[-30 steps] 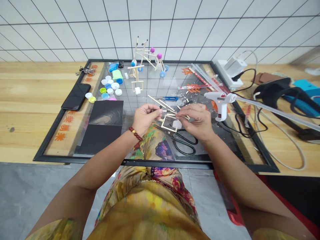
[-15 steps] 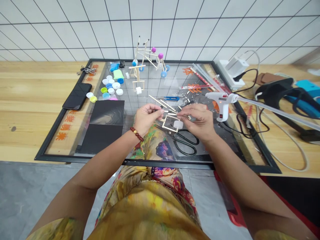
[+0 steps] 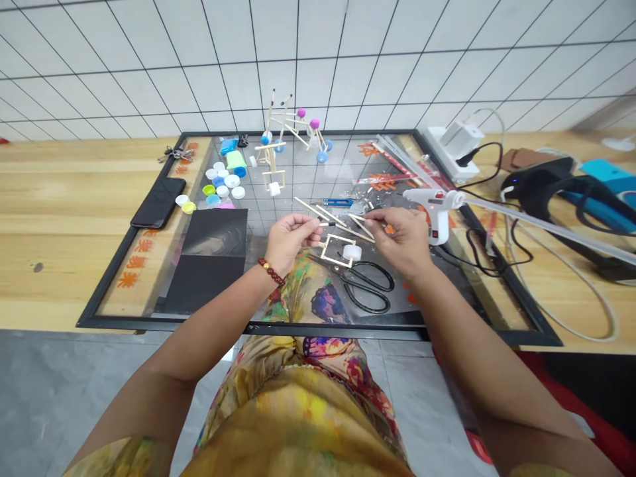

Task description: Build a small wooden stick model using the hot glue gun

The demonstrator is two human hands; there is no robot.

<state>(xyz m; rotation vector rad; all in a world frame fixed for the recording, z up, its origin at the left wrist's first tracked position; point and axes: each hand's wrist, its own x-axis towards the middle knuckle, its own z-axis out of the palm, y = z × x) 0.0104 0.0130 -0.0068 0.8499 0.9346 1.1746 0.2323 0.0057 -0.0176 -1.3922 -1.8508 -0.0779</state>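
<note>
My left hand (image 3: 292, 240) is closed in a pinch on a short stick (image 3: 327, 224) with a dark part and a pale end. Between the fingertips of my right hand (image 3: 400, 238) is a pale wooden stick (image 3: 356, 217), its free end pointing left. A small gap separates the two pieces. Below them lies a square frame of glued sticks (image 3: 325, 248) with a white round cap (image 3: 352, 252) at its right side. Several loose wooden sticks (image 3: 334, 216) lie just behind. Scissors with dark handles (image 3: 370, 299) rest nearest me, partly beside the frame.
A white glue gun (image 3: 433, 207) stands right of my right hand, its cable trailing. A blue utility knife (image 3: 338, 202) lies behind the sticks. Farther back are a stick model (image 3: 288, 126) and coloured bottle caps (image 3: 223, 182). Black sheets (image 3: 206, 265) and a phone (image 3: 158, 203) lie left.
My hands have moved apart, the right one shifting slightly right with its stick. The frame with the cap shows more fully now. The whole view has tilted up a little.
</note>
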